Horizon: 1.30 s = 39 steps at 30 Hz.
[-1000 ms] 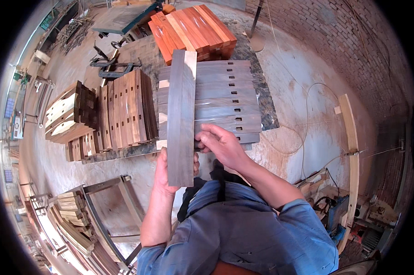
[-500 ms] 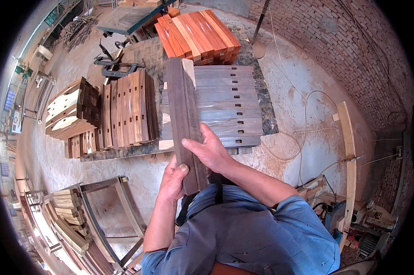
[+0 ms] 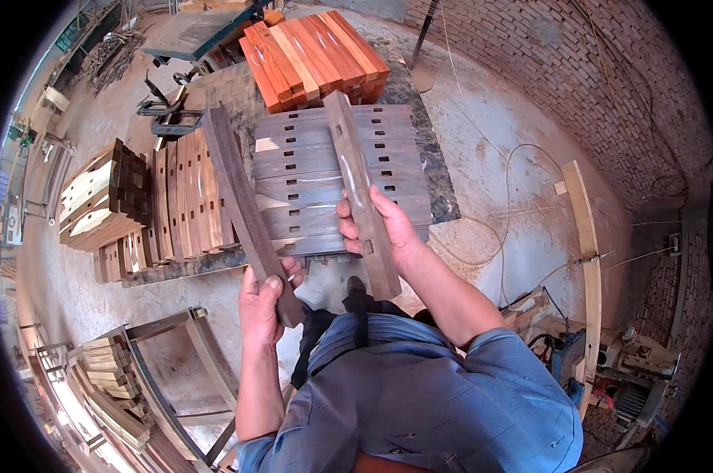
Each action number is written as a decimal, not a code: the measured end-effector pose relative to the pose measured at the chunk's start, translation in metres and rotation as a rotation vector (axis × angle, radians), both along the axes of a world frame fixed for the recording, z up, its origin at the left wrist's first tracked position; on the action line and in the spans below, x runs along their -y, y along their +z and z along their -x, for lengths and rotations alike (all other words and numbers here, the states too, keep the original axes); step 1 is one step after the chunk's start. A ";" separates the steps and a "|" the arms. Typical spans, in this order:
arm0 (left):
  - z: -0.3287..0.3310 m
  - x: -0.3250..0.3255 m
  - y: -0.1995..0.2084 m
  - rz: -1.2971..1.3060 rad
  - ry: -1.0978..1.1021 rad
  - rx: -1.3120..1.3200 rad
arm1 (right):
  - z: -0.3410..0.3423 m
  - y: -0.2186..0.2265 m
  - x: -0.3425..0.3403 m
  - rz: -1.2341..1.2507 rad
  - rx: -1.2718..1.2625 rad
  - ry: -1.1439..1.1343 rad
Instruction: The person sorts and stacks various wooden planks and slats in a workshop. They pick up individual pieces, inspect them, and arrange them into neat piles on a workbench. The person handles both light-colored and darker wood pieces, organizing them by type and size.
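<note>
My left hand [image 3: 266,296] is closed round the lower end of a long dark wooden bar [image 3: 244,206], which slants up and to the left. In my right hand [image 3: 384,229] a second wooden bar [image 3: 355,169] is gripped below its middle; its upward face shows slots cut near both ends. The two bars are apart, spread like a V. Behind them a row of grey-brown slotted boards [image 3: 297,189] lies side by side on a dark worktable [image 3: 442,169].
Reddish-orange blocks [image 3: 317,55] are stacked at the table's back. Brown slotted pieces [image 3: 184,189] and a pale-topped stack [image 3: 96,189] stand at left, clamps [image 3: 167,114] behind them. A metal frame rack [image 3: 167,325] is at lower left, a wooden post [image 3: 584,276] at right.
The two bars, earlier held together in both hands, are now separated. My left hand has moved left with one, my right hand slightly right and up with the other, its slotted face showing.
</note>
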<state>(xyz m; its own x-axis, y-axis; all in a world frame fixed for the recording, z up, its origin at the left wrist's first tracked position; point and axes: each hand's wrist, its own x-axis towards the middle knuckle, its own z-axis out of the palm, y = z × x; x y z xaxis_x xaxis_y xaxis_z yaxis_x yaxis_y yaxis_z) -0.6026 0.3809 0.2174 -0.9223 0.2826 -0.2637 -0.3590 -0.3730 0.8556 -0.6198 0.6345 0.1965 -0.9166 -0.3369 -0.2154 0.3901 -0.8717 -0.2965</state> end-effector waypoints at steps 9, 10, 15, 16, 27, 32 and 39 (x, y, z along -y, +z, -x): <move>-0.006 0.001 0.010 0.085 -0.023 0.112 | -0.010 0.026 -0.015 -0.550 0.253 -0.134; -0.006 0.001 0.009 0.119 -0.015 0.094 | -0.011 0.028 -0.015 -0.603 0.240 -0.145; -0.007 0.005 0.000 0.319 0.018 -0.031 | -0.016 0.033 -0.021 -0.731 0.170 -0.199; -0.007 0.008 -0.002 0.362 0.015 -0.066 | -0.018 0.036 -0.022 -0.718 0.163 -0.213; -0.014 0.027 -0.012 0.569 0.067 -0.065 | -0.026 0.044 -0.017 -1.080 0.020 -0.112; -0.018 0.031 -0.010 0.535 0.097 -0.041 | -0.029 0.034 -0.018 -0.938 0.024 -0.134; -0.027 0.047 -0.017 0.586 0.130 0.004 | -0.022 0.037 -0.010 -0.848 -0.125 -0.193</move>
